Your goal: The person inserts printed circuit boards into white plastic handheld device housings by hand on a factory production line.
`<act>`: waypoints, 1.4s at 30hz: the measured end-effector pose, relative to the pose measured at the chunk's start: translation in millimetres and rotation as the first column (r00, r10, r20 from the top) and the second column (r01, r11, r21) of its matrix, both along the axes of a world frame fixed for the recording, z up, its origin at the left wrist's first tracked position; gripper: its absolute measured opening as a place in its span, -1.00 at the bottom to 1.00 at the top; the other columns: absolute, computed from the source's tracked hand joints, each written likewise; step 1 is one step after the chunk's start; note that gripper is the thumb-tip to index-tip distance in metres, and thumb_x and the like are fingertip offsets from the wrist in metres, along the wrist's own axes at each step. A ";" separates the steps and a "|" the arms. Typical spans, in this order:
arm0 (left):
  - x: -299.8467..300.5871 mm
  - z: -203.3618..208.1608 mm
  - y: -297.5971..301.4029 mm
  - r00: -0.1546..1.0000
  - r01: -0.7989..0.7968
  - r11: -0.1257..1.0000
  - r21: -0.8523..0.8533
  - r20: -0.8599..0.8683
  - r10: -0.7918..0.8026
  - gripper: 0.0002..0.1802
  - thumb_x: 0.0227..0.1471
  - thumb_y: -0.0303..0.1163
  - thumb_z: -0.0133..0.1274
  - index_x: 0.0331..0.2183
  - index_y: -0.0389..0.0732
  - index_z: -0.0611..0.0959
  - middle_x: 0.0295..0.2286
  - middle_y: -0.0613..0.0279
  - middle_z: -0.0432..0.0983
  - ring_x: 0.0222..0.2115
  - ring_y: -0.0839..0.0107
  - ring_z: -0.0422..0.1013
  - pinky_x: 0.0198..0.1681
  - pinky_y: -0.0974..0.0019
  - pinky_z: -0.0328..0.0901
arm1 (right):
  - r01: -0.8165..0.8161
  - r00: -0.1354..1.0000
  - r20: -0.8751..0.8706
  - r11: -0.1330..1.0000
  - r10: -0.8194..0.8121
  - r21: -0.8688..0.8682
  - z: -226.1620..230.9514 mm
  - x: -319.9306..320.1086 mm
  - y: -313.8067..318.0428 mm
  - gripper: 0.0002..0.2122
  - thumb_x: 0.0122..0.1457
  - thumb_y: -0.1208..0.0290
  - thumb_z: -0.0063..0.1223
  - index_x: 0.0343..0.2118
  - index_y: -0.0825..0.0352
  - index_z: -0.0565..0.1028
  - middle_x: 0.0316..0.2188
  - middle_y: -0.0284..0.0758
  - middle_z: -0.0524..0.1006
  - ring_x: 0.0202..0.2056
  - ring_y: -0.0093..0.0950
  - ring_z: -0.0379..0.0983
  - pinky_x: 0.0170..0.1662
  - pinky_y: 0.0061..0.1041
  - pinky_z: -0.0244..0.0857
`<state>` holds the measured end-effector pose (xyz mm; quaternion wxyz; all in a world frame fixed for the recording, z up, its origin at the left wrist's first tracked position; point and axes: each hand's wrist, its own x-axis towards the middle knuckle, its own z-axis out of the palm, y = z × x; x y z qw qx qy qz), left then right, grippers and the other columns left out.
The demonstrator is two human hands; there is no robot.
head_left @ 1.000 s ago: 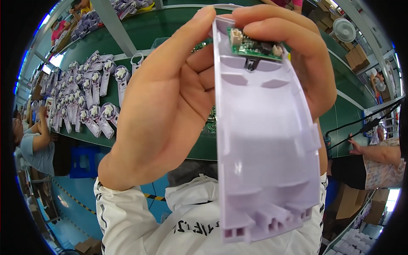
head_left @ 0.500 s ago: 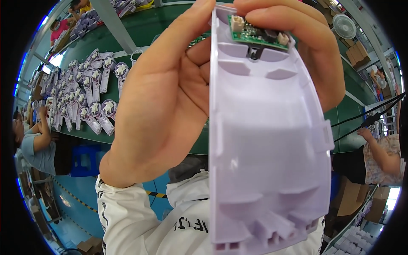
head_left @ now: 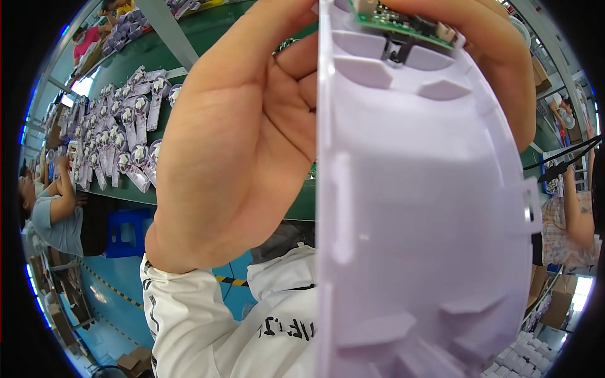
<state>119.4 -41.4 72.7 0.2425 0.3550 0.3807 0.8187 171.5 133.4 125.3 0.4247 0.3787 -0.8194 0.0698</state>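
A pale lilac curved plastic shell (head_left: 422, 208) fills the right half of the view, close up, its hollow inside facing me. At its upper end a small green circuit board (head_left: 403, 28) with white connectors sits above a black part (head_left: 396, 50). My left hand (head_left: 220, 138) is closed along the shell's left edge, palm showing, with some fingers hidden behind it. From the upper right, my right hand (head_left: 504, 63) curls round the shell's top end, one finger lying over the board. Its fingertips are partly cut off or hidden.
Many lilac assemblies with white star-shaped parts (head_left: 120, 120) cover the green table (head_left: 176, 50) at left. A person (head_left: 53, 214) sits beyond a blue stool (head_left: 126, 233); another person (head_left: 567, 220) is at right. Black cables (head_left: 564, 162) hang there. Stacked white pieces (head_left: 523, 356) lie lower right.
The shell has come closer and looks larger, shifting right, with its board end nearer the top edge. My right hand has moved up and right with it; both hands keep hold.
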 end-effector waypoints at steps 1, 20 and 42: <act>-0.8 0.0 3.3 1.000 0.007 1.000 0.000 -0.004 -0.007 -0.53 0.17 -0.45 -0.07 0.11 -0.33 0.33 -0.04 -0.10 0.40 -0.10 0.22 0.46 -0.01 0.33 0.40 | 0.000 1.000 0.001 1.000 0.000 -0.001 -1.2 0.5 -0.5 -0.64 -0.05 0.37 0.35 -0.23 0.45 0.50 -0.27 -0.06 0.56 -0.27 -0.36 0.52 -0.20 -0.53 0.34; -15.0 4.3 5.1 0.981 0.144 0.989 0.020 -0.133 -0.140 -0.55 0.20 -0.41 -0.09 0.10 -0.33 0.35 -0.03 -0.13 0.39 -0.07 0.17 0.45 0.03 0.28 0.38 | -0.238 0.964 -0.153 0.962 0.216 -0.137 -11.4 -12.6 1.7 -0.52 -0.10 0.37 0.37 -0.15 0.54 0.45 -0.24 -0.11 0.54 -0.14 -0.29 0.46 -0.14 -0.45 0.40; 0.9 34.9 16.7 0.861 0.094 0.995 0.029 0.499 -0.096 -0.59 0.26 -0.17 -0.21 -0.02 -0.25 0.46 -0.15 -0.04 0.50 -0.27 0.27 0.52 -0.20 0.26 0.48 | 0.040 0.983 0.168 0.801 0.076 -0.597 -28.8 9.4 -0.6 -0.49 -0.02 0.52 0.26 0.02 0.40 0.31 0.00 -0.12 0.32 -0.11 -0.49 0.38 -0.32 -0.71 0.35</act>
